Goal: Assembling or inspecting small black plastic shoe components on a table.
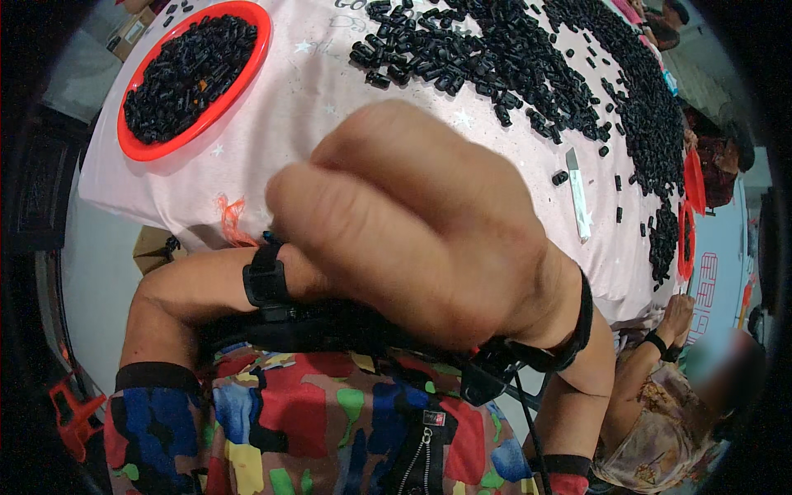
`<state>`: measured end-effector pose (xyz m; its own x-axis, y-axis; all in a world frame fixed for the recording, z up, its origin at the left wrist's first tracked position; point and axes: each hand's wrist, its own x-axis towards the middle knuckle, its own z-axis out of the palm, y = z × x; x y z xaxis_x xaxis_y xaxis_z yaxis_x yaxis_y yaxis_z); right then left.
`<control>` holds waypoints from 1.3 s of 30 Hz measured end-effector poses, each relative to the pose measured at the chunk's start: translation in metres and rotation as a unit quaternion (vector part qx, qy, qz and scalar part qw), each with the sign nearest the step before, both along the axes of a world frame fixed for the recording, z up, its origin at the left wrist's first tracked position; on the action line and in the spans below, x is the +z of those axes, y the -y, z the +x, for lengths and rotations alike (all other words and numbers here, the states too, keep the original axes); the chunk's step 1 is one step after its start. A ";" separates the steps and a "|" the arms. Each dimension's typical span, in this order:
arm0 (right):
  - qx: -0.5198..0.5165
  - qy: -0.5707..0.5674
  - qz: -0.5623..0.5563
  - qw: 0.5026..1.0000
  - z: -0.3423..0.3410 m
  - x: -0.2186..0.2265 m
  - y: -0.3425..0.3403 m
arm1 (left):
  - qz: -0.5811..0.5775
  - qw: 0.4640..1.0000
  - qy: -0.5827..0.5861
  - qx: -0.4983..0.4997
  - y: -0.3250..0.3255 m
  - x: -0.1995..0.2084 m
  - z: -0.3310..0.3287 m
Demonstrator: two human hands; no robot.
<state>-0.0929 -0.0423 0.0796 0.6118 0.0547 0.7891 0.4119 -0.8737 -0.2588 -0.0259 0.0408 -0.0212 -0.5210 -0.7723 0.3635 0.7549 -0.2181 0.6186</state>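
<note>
My right hand [429,235] is raised close to the camera over the near part of the table, slightly blurred. Its fingers are curled closed, and whatever they may hold is hidden. Behind it lies my left hand [307,272], of which only the part beside the black wrist strap shows; its fingers are covered. A tuft of orange-red plastic strands [233,221] lies at the cloth's edge near my left wrist. Beyond my hands, a large heap of small black plastic pieces [470,58] spreads over the table. A red basin [262,49] full of similar pieces stands at the far left.
The table has a pale pink cloth [289,107] with stars. A narrow blade with a pale wrapped handle [579,202] lies right of my hand. Red basins [686,239] stand at the right edge. A co-worker's hands [678,320] are there too. A cardboard box [153,247] sits left.
</note>
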 end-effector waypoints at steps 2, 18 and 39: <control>-0.018 -0.002 0.023 1.000 0.003 -0.005 0.004 | 0.016 0.999 -0.030 -0.014 0.024 -0.001 -0.019; 0.028 0.021 0.557 0.829 -0.011 0.001 -0.006 | 0.170 0.971 -0.135 -0.098 0.022 -0.001 -0.011; 0.013 -0.156 -0.024 0.987 -0.095 -0.038 0.000 | 0.180 0.977 0.099 -0.053 0.010 0.016 0.009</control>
